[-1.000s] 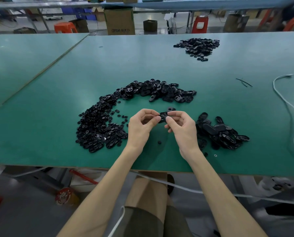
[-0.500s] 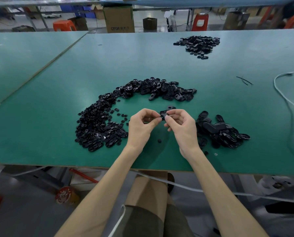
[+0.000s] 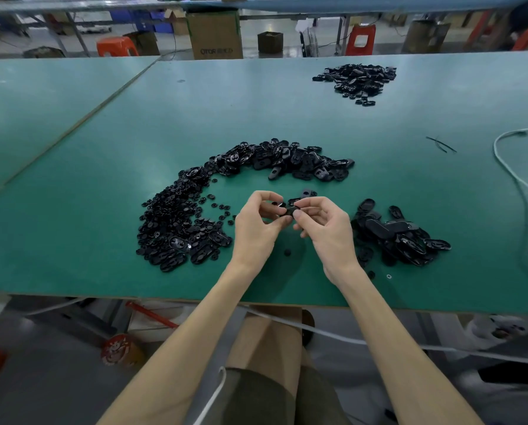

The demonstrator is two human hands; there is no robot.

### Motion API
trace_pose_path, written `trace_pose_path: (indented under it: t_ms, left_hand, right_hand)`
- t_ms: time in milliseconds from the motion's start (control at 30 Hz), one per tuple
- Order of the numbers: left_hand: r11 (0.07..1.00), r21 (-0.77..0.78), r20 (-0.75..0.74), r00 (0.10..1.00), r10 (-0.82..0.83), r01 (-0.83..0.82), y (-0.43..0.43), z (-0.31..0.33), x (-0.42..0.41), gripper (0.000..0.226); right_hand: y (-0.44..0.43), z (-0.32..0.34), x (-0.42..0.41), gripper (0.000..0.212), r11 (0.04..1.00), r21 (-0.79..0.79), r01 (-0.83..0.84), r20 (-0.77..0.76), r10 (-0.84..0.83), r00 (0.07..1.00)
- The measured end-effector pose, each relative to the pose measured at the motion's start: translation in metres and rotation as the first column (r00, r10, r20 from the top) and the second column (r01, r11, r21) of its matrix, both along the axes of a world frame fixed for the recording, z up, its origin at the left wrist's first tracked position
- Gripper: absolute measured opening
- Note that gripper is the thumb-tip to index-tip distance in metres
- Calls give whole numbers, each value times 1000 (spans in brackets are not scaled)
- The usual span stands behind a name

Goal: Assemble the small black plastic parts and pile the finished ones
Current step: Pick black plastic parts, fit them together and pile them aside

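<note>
While your left hand [image 3: 256, 230] and right hand [image 3: 328, 231] meet just above the green table [image 3: 287, 111], both pinch one small black part [image 3: 288, 209] between curled thumbs and fingertips; loose parts [image 3: 176, 228] lie heaped to the left, another pile [image 3: 400, 237] just beside your right wrist

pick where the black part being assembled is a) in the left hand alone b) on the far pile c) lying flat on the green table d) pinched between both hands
d: the left hand and the right hand both pinch the black part, which is held between them.
</note>
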State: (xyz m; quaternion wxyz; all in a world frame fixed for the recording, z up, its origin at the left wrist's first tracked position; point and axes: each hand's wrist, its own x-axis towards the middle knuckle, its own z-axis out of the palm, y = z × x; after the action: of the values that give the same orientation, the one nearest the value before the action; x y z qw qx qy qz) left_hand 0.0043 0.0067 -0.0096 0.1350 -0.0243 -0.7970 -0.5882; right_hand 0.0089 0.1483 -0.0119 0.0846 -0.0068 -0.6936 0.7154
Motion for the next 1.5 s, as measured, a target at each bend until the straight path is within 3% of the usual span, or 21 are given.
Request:
trace_pose_path:
  t_ms: [200, 867, 1033, 1300, 1500]
  left_hand:
    - [997, -67, -21, 999, 35, -36, 2, 0, 2, 34]
    - [999, -29, 0, 1000, -17, 17, -5, 0, 1, 32]
    - [993, 84, 30, 996, -89, 86, -3, 1, 1, 18]
    - [955, 285, 12, 995, -95, 88, -6, 3, 2, 27]
    - [935, 330, -9, 991, -132, 128, -7, 7, 4, 26]
  right_hand:
    - [0, 0, 0, 12, 1000, 5, -3, -6, 3, 1000]
    - [1, 2, 2, 12, 998, -35, -44, -16, 43, 999]
    - [2, 2, 2, 16, 997, -53, -55, -24, 54, 998]
    - [1, 0, 1, 14, 997, -66, -48, -12, 47, 999]
    - [1, 0, 1, 14, 998, -37, -55, 5, 55, 998]
